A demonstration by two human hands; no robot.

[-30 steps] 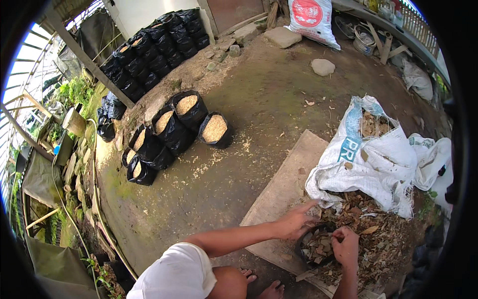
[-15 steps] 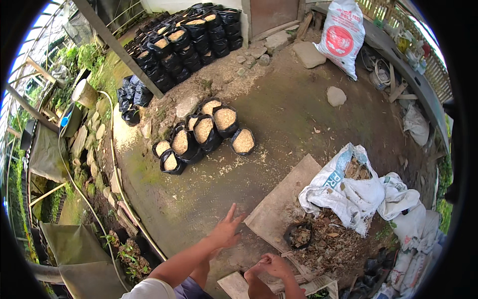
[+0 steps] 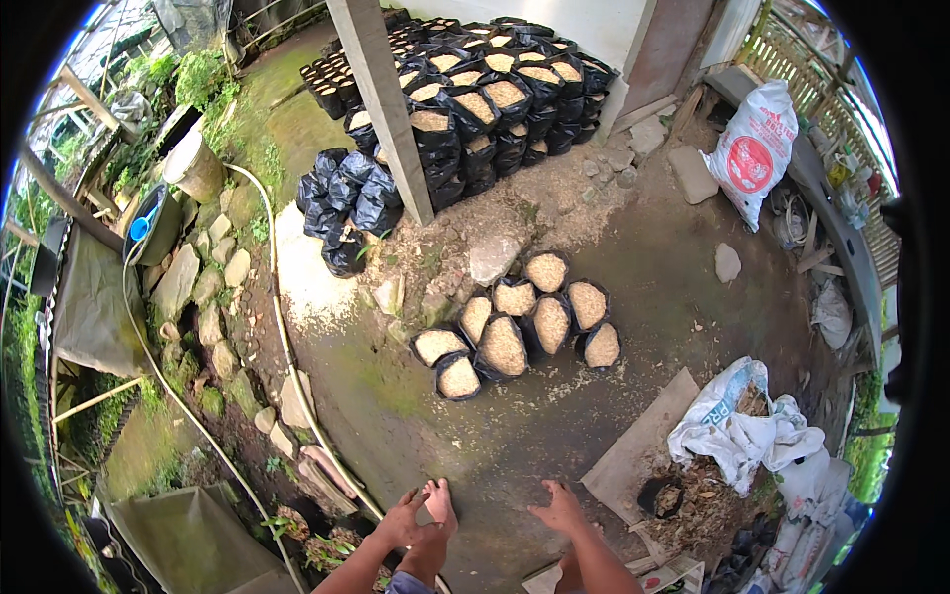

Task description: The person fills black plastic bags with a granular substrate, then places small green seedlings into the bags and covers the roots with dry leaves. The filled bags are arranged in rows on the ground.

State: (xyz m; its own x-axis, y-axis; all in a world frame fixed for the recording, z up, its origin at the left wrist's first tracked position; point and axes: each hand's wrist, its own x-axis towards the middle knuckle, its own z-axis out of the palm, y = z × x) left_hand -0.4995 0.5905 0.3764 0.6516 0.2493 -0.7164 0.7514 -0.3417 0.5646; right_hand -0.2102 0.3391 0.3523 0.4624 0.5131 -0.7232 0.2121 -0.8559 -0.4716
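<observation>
My left hand (image 3: pixel 404 522) is low in view, in front of my bare foot (image 3: pixel 440 503), with its fingers apart and nothing in them. My right hand (image 3: pixel 562 509) hovers over the damp ground to the right, fingers spread and holding nothing. Ahead of both hands stands a cluster of several black plastic bags (image 3: pixel 458 379) filled with pale wood shavings. Closest to my right hand lies a flat board (image 3: pixel 643 431), beside dry leaf litter (image 3: pixel 708 500) and a small black bag (image 3: pixel 660 497) partly filled with brown litter.
A large stack of filled black bags (image 3: pixel 475 124) stands behind a post (image 3: pixel 386 109). A hose (image 3: pixel 287 337) runs along stones on the left. Crumpled white sacks (image 3: pixel 737 426) lie at right. A white sack with a red print (image 3: pixel 757 148) stands at the far right.
The view has turned left and upward. My left hand was stretched forward and has drawn back near my foot. My right hand's fingers were curled together and are now spread.
</observation>
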